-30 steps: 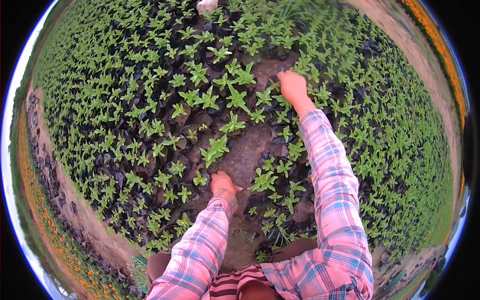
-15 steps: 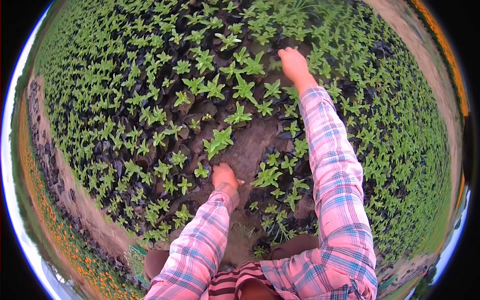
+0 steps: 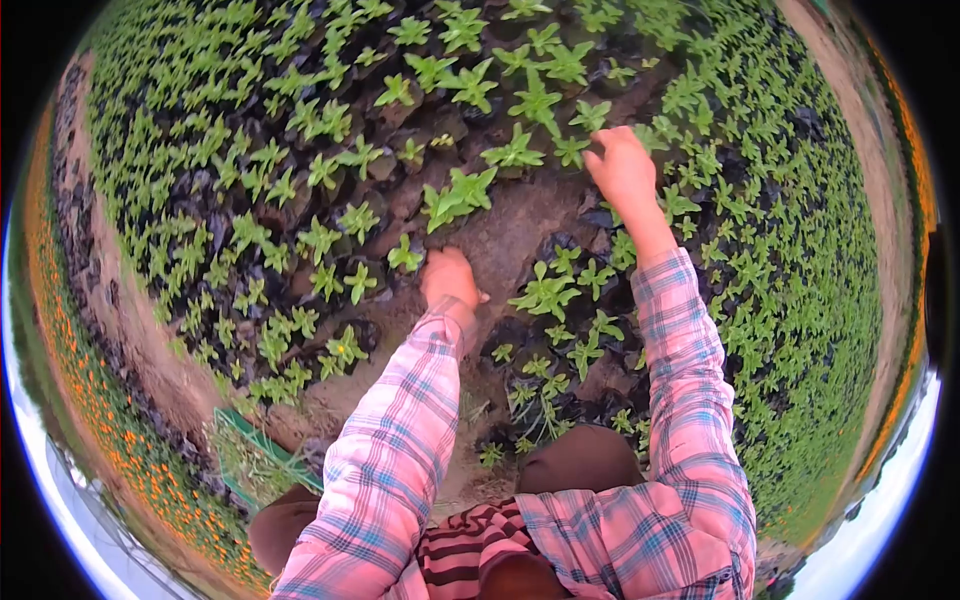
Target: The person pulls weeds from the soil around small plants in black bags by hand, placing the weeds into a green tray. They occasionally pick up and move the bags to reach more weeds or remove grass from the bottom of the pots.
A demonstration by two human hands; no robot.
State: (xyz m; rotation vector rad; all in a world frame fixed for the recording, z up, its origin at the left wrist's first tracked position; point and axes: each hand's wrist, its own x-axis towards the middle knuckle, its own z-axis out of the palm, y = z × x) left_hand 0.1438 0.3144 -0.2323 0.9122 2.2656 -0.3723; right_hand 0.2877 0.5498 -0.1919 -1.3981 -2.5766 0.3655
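Many young green plants in black bags stand close together around a strip of bare soil (image 3: 515, 230). My left hand (image 3: 449, 278) is low at the left edge of that strip, beside a small plant (image 3: 405, 255) and just below a larger leafy plant (image 3: 458, 198). Its fingers are mostly hidden against the ground. Farther up on the right, my right hand (image 3: 622, 172) reaches among the plants, its fingertips bent down close to a small plant (image 3: 571, 151). Whether those fingers hold anything is too small to tell.
A green crate (image 3: 262, 455) with cut grass or weeds in it lies at the lower left. Dirt paths (image 3: 160, 320) run along both sides of the plant bed, with orange flowers (image 3: 130, 440) beyond. My knees show at the bottom.
My right hand has come back toward me from farther up the bed. My left hand stays by the same small plant. The view has tilted, so more of my knees and the green crate show.
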